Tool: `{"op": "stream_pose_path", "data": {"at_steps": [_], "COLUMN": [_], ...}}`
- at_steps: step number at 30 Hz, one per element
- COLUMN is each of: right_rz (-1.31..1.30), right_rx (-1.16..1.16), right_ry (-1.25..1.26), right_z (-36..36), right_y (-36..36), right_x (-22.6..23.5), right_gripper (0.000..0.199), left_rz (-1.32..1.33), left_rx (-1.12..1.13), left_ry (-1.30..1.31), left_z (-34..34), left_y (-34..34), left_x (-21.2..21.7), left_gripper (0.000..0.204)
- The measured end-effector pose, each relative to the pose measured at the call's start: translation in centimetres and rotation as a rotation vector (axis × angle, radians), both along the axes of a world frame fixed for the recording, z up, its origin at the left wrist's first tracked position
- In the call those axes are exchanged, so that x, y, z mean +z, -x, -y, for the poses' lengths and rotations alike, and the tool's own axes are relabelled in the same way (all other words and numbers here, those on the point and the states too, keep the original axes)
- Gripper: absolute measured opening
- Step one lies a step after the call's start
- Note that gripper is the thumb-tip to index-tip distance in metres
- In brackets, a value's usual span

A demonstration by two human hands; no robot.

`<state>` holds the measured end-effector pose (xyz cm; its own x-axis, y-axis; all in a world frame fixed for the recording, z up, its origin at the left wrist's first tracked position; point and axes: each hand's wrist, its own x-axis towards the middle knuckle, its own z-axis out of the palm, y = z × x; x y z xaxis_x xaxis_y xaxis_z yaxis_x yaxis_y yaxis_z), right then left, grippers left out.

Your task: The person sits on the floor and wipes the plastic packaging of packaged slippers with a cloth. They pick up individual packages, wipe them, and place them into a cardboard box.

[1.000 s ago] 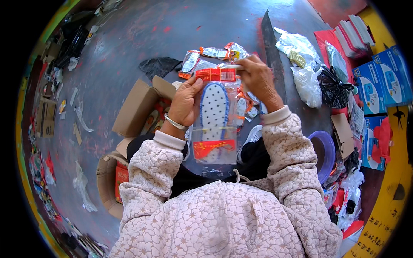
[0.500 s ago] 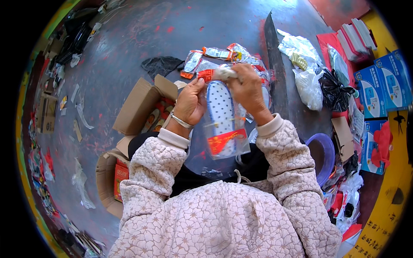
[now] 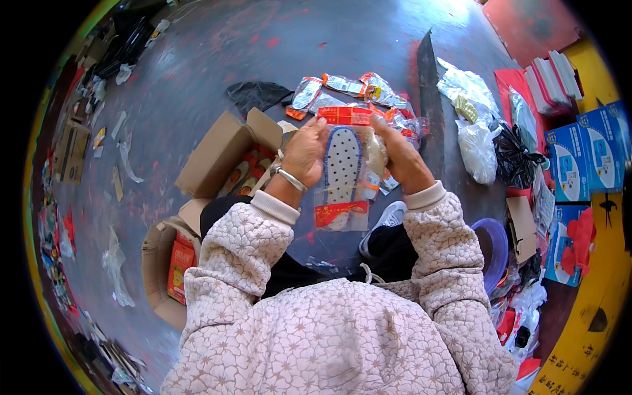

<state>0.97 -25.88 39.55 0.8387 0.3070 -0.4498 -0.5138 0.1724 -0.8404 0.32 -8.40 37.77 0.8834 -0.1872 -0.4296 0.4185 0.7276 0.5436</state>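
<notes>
In front of me I hold up a packaged insole (image 3: 342, 164), white with dark dots and a blue edge, in a clear plastic sleeve with red printed bands at top and bottom. My left hand (image 3: 305, 155) pinches the sleeve's upper left edge, thumb on top. My right hand (image 3: 404, 161) grips the upper right corner. A pale crumpled wad (image 3: 376, 157), perhaps cloth, is tucked under those right fingers. Beyond my hands, several similar orange-and-silver insole packets (image 3: 342, 84) lie in a curved row on the floor.
An open cardboard box (image 3: 214, 155) with packets inside stands left of my hands; a second box (image 3: 161, 263) holds a red carton (image 3: 180, 268). At right are a dark upright strip (image 3: 428, 99), plastic bags (image 3: 475, 148), a purple basin (image 3: 492, 253) and blue boxes (image 3: 567, 158).
My right hand has stopped over the sleeve's top and shifted right to its corner, with the wad now in its palm. The red top band is uncovered.
</notes>
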Motion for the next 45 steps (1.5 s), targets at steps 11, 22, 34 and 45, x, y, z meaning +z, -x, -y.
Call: {"op": "stream_pose_path", "data": {"at_steps": [11,22,34,45], "right_rz": [-0.119,0.145,1.232,-0.031], "right_rx": [-0.208,-0.513,-0.146,-0.331], "right_ry": [-0.158,0.372,0.959,-0.088], "right_z": [0.2,5.4,0.2,4.1], "right_y": [-0.6,-4.1,-0.7,-1.5], "right_x": [-1.0,-2.0,1.6,1.6], "right_gripper": [0.027,0.036,0.014,0.049], "left_rz": [0.184,0.17,0.282,0.301], "left_rx": [-0.403,-0.451,-0.452,-0.287], "left_ry": [0.143,0.058,-0.084,0.112], "left_z": [-0.5,0.4,0.3,-0.9], "left_y": [1.3,1.9,2.6,1.1], "left_x": [1.2,1.5,1.6,1.0], "left_gripper": [0.047,0.068,0.061,0.083]}}
